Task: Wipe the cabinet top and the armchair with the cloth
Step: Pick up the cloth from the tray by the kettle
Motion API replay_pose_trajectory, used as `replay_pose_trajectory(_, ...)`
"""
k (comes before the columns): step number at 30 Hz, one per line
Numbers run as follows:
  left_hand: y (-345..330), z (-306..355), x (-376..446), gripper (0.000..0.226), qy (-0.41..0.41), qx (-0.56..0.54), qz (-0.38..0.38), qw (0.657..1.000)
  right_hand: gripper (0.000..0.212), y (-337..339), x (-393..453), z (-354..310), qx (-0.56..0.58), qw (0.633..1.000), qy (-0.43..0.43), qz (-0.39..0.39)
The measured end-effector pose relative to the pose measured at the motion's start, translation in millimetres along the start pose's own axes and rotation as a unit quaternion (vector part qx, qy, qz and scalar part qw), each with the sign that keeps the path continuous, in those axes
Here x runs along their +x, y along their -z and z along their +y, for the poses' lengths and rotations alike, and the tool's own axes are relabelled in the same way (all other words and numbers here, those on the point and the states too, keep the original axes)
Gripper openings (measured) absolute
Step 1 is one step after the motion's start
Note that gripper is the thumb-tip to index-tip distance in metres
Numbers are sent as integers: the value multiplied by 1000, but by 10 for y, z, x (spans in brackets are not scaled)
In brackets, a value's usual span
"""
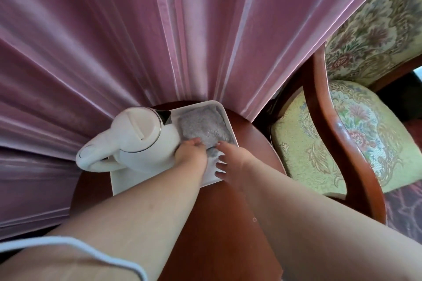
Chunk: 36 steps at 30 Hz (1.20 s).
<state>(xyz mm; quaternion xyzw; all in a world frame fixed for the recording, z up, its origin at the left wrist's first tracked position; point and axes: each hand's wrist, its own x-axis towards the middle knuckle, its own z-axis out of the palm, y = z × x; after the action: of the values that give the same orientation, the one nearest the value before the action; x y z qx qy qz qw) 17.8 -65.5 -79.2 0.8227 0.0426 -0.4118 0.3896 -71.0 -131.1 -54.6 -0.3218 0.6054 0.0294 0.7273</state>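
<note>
A folded grey cloth [203, 126] lies in a white tray [225, 118] on the round reddish-brown cabinet top [255, 150]. My left hand [190, 155] rests on the cloth's near edge, fingers curled down onto it. My right hand [230, 162] hovers just right of it over the tray's near corner, fingers spread, fingertips near the cloth. The armchair [338, 134] with floral upholstery and dark red wooden arms stands to the right of the cabinet.
A white electric kettle [134, 141] stands on the tray's left half, touching my left hand's side. Pink curtains [114, 41] hang close behind the cabinet. A white cord [91, 246] crosses my left forearm at the bottom left.
</note>
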Motion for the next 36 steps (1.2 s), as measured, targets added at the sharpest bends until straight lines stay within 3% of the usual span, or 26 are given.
replay_pose_trajectory(4, 20, 37, -174, 14, 44, -138, 34, 989, 58, -56, 38, 14, 164, 983, -47, -69)
replay_pose_trajectory(7, 65, 35, -469, 28, 50, -178, -13, 983, 53, -131, -25, -54, 249, 963, -69, -79)
replay_pose_trajectory(9, 167, 51, -658, 46, 62, -202, -50, 976, 43, -162, -136, -111, 243, 967, -67, -42)
replay_pose_trajectory(11, 316, 43, -777, 56, 69, -215, -84, 971, 31, -162, -315, -147, 235, 970, -22, -55)
replay_pose_trajectory(16, 760, 202, -1160, 44, 63, -264, -242, 931, 29, 69, -1102, -112, 164, 983, 20, -84)
replay_pose_trajectory(19, 924, 533, -1466, 45, 19, -227, -283, 932, 28, 365, -1699, -112, 99, 992, 31, -73)
replay_pose_trajectory(22, 951, 780, -1858, 30, -44, -128, -309, 941, 37, 745, -2278, -90, 76, 994, 48, -58)
replay_pose_trajectory(26, 684, 1024, -2493, 29, -91, -6, -389, 917, 32, 1363, -2930, 59, 175, 976, 89, -98)
replay_pose_trajectory(30, 163, 1228, -3165, 33, -111, 79, -452, 881, 44, 2001, -3377, 184, 298, 939, 134, -109)
replay_pose_trajectory(34, -650, 1341, -3739, 38, -121, 73, -526, 839, 35, 2796, -3658, 275, 324, 926, 158, -113)
replay_pose_trajectory(36, -1163, 1297, -3983, 46, -147, 87, -501, 848, 35, 3279, -3702, 376, 329, 924, 156, -114)
